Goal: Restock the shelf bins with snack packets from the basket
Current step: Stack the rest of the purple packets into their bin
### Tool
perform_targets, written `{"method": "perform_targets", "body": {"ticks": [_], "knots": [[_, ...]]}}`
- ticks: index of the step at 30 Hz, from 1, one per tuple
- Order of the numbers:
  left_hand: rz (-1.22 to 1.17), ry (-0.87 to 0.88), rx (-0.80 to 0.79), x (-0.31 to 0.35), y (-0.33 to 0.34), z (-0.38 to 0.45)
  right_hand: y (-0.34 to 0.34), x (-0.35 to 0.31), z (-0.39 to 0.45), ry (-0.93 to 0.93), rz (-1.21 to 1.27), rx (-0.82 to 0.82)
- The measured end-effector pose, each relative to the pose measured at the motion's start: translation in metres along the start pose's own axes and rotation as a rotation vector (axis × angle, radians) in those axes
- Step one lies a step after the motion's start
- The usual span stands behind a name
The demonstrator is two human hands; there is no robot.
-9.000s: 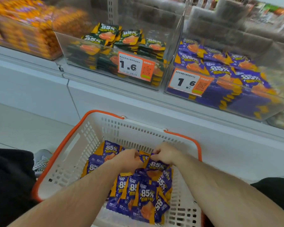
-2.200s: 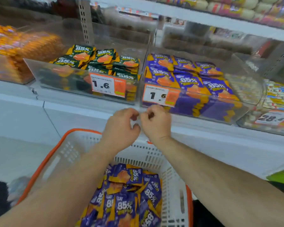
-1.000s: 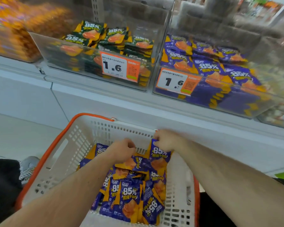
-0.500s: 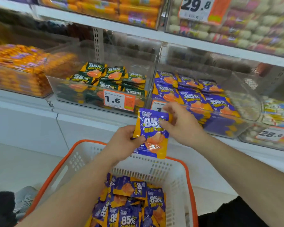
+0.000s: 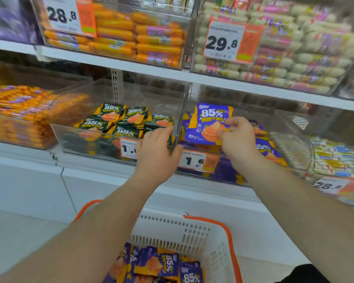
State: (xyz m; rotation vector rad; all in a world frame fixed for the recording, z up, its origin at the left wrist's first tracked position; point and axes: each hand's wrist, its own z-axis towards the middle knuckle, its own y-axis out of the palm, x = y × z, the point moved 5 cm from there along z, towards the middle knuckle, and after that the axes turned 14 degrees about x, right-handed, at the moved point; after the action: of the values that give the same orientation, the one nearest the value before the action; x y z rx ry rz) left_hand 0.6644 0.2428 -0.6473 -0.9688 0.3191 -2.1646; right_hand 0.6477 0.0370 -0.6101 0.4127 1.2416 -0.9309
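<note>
My right hand (image 5: 236,139) pinches a purple and orange snack packet (image 5: 207,123) and holds it upright over the clear shelf bin (image 5: 194,176) that holds matching purple packets. My left hand (image 5: 155,152) hovers at the front edge between this bin and the bin of green packets (image 5: 123,121), fingers curled and apart, with nothing in it. Below, the white basket with orange rim (image 5: 194,233) holds several more purple packets (image 5: 161,264).
Orange sausage sticks fill a bin at the left (image 5: 18,111). The upper shelf (image 5: 172,73) carries bins of orange sausages and pink-white snacks with price tags 28.8 and 29.8. Another bin of mixed packets (image 5: 335,158) stands at the right.
The purple packet has moved up and right, from in front of the bins to over the purple bin. My left hand has let go of it; only my right hand holds it.
</note>
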Motion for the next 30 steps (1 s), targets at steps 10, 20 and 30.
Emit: {"method": "perform_targets", "body": {"ticks": [10,20,30], "knots": [[0.261,0.246,0.017,-0.015,0.024,-0.023,0.046,0.007,0.016,-0.075,-0.704,-0.274],[0.122,0.174,-0.014,-0.017,0.023,-0.029,0.039,0.003,0.010,-0.178,-0.887,-0.236],[-0.008,-0.383,-0.761,-0.100,0.045,-0.170,0.087,0.109,-0.137,-0.540,-0.482,-0.570]]}}
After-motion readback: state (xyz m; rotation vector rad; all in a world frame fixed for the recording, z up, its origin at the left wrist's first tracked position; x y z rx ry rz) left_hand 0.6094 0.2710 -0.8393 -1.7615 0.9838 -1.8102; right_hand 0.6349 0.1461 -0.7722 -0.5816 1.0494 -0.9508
